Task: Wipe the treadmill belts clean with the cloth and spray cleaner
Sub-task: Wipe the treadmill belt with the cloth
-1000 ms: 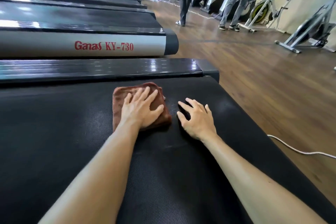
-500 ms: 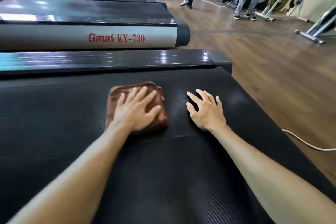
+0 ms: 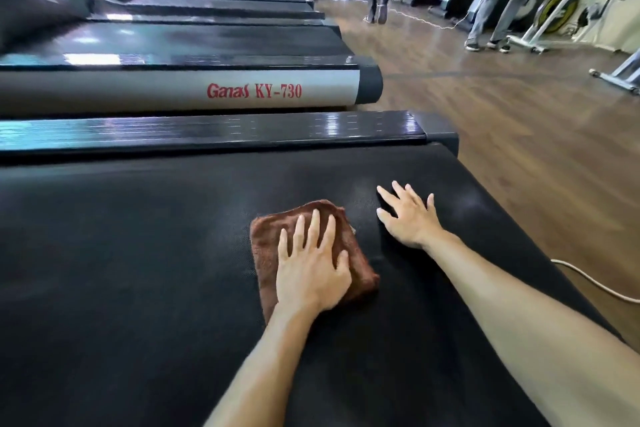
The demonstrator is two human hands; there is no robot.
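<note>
The treadmill belt [image 3: 138, 288] fills most of the view, a wide black textured surface running off to the left, with its glossy side rail [image 3: 207, 130] along the far edge. Beyond that rail sits the neighbouring treadmill [image 3: 173, 94], its grey side panel printed "Ganas KY-730", and more machines line up behind it. To the right lies the wooden floor [image 3: 519, 135], where a pale cable [image 3: 588, 282] trails near the belt's end and exercise bikes and a few standing people are visible far off, blurred.

The person leans over the belt with both bare forearms reaching forward. The brown cloth [image 3: 360, 270], folded into a thick pad, lies flat on the belt near its right end. The left hand [image 3: 311, 270] rests on top of it, fingers straight and slightly spread, palm down; this flat press likely spreads pressure over the whole pad so it rubs the belt evenly. The right hand [image 3: 408, 218] lies just beside the cloth, apart from it, also flat on the bare belt with fingers splayed wide and holding nothing, probably bracing the person's weight while the other hand wipes.

No spray cleaner bottle is in view. The wiping seems under way on this belt, with most of its length leftward yet to be judged clean or not.
</note>
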